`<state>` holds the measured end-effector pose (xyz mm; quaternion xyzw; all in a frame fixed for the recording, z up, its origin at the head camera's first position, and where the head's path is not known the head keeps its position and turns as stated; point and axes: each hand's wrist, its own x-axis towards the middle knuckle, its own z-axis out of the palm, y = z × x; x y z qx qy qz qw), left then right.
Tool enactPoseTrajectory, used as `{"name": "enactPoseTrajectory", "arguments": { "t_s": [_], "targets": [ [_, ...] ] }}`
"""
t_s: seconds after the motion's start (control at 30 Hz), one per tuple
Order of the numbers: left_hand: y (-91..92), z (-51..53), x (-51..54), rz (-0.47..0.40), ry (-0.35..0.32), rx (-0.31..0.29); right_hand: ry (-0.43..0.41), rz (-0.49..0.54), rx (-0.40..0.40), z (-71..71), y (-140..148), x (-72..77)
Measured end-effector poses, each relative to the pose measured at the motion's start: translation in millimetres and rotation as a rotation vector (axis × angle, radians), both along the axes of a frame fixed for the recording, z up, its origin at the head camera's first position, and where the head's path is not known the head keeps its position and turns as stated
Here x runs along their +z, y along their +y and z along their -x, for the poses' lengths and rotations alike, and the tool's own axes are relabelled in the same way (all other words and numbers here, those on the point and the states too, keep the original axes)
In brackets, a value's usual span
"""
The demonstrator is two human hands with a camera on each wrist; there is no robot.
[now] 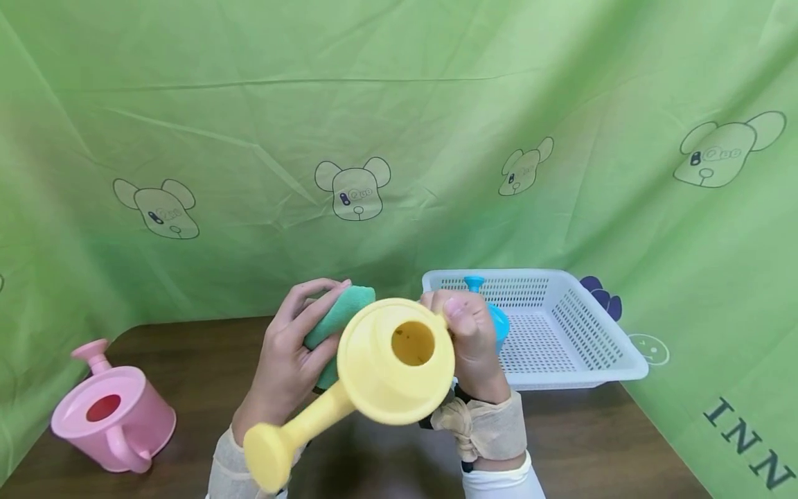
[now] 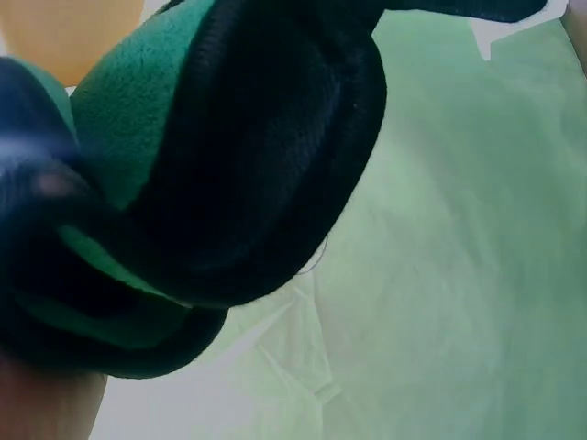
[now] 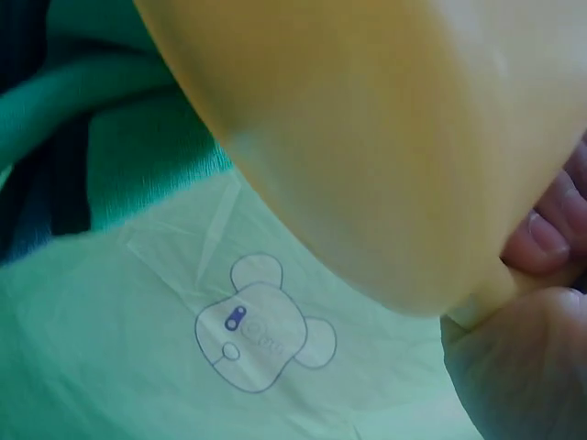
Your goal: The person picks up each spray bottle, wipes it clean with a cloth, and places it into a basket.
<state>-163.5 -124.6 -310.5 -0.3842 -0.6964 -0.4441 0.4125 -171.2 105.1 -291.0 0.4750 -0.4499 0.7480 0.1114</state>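
1. We count two hands, three watering cans, one green cloth and one basket. The blue watering can (image 1: 501, 324) is partly hidden behind the right hand (image 1: 470, 339).
2. The right hand is curled around the handle of the yellow watering can (image 1: 395, 395) and holds it above the worktop (image 1: 206, 353). The can's round opening faces us, and its spout goes to the lower left, in front of the left wrist.
3. The left hand (image 1: 289, 353) grips the cloth (image 1: 339, 315) between thumb and fingers, just beside the yellow can; we cannot tell whether cloth and can are touching.
4. The cans look like smooth plastic; the yellow one and the pink watering can (image 1: 134, 409) have a rounded body. The cloth is soft, folded in thick layers, with dark edging. The basket (image 1: 576, 379) is white, rectangular, with perforated walls, and the blue can is in it.
5. The pink can stands upright near the left edge of the worktop; the basket is at the right, near the back edge.
6. Between the pink can and the left hand we see a wide part of brown worktop. Behind, the creased green curtain (image 1: 399, 41) meets its edge.
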Motion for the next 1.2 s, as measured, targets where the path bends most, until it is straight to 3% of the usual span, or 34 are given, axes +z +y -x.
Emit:
{"name": "enactPoseTrajectory", "arguments": {
  "t_s": [0.17, 0.3, 0.43, 0.63, 0.97, 1.13, 1.2],
  "targets": [
    [-0.2, -1.6, 0.3, 0.049, -0.002, 0.015, 0.060, -0.031, 0.055, -1.9, -8.6, 1.9],
    [-1.3, -2.0, -0.1, 0.092, -0.031, 0.030, 0.071, -0.006, 0.018, -5.5, -11.1, 4.4],
    [-3.9, -3.1, -1.3, 0.154, -0.095, 0.052, 0.048, 0.045, -0.046, -9.9, -9.7, 6.1],
    [-7.6, -4.6, -2.0, 0.232, -0.160, 0.118, -0.020, 0.142, -0.046, -14.6, -5.6, 5.6],
    [-12.2, -2.4, -2.6, 0.232, -0.143, 0.158, 0.075, 0.209, -0.104, -16.1, -6.8, 8.9],
    [-13.9, 3.7, -5.4, 0.214, -0.080, 0.189, 0.045, 0.302, -0.143, -19.8, -6.5, 10.5],
    [-13.9, 2.5, -5.2, 0.206, -0.103, 0.181, 0.025, 0.332, -0.166, -20.8, -5.3, 11.7]
  ]
}}
